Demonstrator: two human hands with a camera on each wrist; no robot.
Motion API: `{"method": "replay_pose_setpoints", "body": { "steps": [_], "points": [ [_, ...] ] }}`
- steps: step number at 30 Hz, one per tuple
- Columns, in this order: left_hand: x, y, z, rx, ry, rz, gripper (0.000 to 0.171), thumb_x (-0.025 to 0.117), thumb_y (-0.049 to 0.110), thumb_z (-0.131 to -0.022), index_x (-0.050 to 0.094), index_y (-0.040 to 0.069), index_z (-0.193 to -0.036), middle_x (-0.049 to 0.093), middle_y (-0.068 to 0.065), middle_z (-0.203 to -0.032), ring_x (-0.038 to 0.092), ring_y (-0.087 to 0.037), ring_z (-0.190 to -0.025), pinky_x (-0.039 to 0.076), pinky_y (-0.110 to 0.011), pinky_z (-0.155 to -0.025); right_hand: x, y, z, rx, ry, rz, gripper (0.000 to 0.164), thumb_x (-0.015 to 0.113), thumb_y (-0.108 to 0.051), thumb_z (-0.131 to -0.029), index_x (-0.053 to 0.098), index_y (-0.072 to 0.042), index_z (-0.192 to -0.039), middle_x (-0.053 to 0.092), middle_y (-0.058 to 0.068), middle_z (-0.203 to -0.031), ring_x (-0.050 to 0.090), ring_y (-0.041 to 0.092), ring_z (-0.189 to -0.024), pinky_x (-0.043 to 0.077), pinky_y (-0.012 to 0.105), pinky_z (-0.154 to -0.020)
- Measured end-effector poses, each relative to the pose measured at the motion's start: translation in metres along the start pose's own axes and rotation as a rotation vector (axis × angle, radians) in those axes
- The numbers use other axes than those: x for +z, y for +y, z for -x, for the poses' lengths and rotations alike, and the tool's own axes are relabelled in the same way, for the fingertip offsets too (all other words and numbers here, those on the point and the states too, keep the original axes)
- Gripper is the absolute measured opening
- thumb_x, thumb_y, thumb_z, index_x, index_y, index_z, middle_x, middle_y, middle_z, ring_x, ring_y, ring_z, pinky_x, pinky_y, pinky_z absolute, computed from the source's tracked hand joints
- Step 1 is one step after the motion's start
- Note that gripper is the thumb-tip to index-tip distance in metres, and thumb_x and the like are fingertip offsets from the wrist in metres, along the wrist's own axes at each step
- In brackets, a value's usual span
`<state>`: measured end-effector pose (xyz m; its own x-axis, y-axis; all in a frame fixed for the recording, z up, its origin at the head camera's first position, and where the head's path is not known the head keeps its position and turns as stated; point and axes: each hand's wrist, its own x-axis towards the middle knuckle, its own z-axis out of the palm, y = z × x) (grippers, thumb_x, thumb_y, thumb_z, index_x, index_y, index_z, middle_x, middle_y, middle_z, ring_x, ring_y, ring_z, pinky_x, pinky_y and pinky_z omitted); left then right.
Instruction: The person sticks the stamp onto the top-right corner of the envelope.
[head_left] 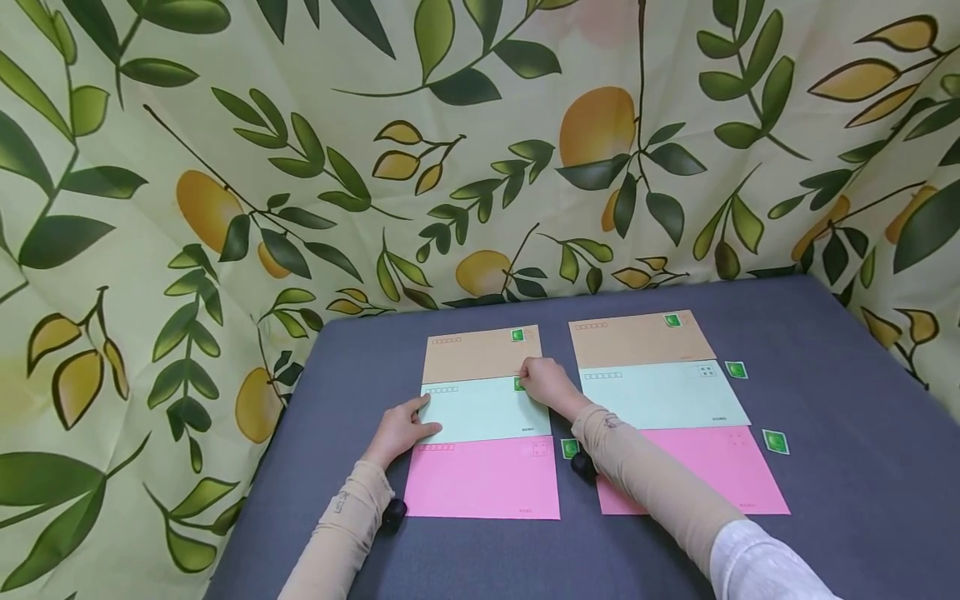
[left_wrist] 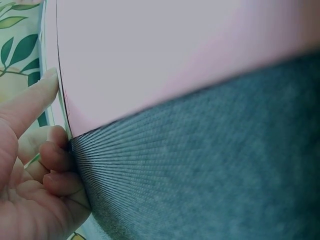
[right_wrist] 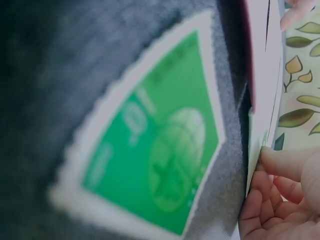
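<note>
1. Grip of the right hand (head_left: 550,386) is nearly closed, seemingly pinching a green stamp (head_left: 518,384) at the upper-right corner of the left-column light-blue envelope (head_left: 480,417); the left hand (head_left: 397,429), fingers spread, touches this envelope's left edge.
2. Stamp placing seems the step in hand; the next move calls for pressing it flat, then releasing.
3. Dark grey-blue counter (head_left: 465,558) stands before a leaf-patterned cloth (head_left: 300,50).

Green stamp (right_wrist: 160,150): blurred numeral, apparently 0, left half of the right wrist view; other print illegible.
Pale blue envelope (head_left: 483,417): fine print, centre of the head view, too small to read.
Pink envelope (head_left: 480,483): similar print below, unreadable.
Beige sleeve (head_left: 330,533): dark marks, lower left, illegible.
</note>
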<state>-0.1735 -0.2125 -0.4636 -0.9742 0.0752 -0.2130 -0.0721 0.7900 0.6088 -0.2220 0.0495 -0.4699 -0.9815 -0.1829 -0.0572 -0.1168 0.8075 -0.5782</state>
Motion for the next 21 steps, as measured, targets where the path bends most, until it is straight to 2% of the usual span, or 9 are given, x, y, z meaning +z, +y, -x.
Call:
{"method": "replay_pose_setpoints", "body": {
  "steps": [9,17,21],
  "points": [
    [0.0011,0.0,0.0007,0.006,0.005,-0.006,0.065,0.072,0.024,-0.08,0.047,0.004,-0.136,0.04,-0.001,-0.064,0.035,-0.013,-0.058,0.029,-0.025,-0.054,-0.0029,0.0026,0.002,-0.036,-0.001,-0.006,0.007,0.062,-0.007,-0.082,0.066,-0.004,-0.087,0.064,0.006,-0.081,0.05,0.015,-0.068,0.041,0.025,-0.061],
    [0.0018,0.0006,0.0018,0.007,-0.002,-0.025,0.064,0.071,0.024,-0.081,0.046,0.003,-0.137,0.041,-0.002,-0.064,0.036,-0.013,-0.057,0.031,-0.025,-0.055,-0.0057,0.0019,0.0054,-0.059,0.005,-0.037,0.008,0.062,-0.006,-0.081,0.066,-0.004,-0.088,0.057,0.003,-0.071,0.047,0.014,-0.064,0.036,0.024,-0.057],
    [0.0,0.0022,0.0028,0.017,-0.011,-0.05,0.064,0.071,0.025,-0.081,0.047,0.003,-0.135,0.042,-0.002,-0.064,0.037,-0.013,-0.057,0.031,-0.024,-0.055,-0.0081,0.0007,0.0077,-0.065,0.016,-0.053,0.008,0.061,-0.008,-0.081,0.066,-0.005,-0.088,0.057,0.003,-0.072,0.047,0.014,-0.063,0.036,0.023,-0.056]
  ]
}}
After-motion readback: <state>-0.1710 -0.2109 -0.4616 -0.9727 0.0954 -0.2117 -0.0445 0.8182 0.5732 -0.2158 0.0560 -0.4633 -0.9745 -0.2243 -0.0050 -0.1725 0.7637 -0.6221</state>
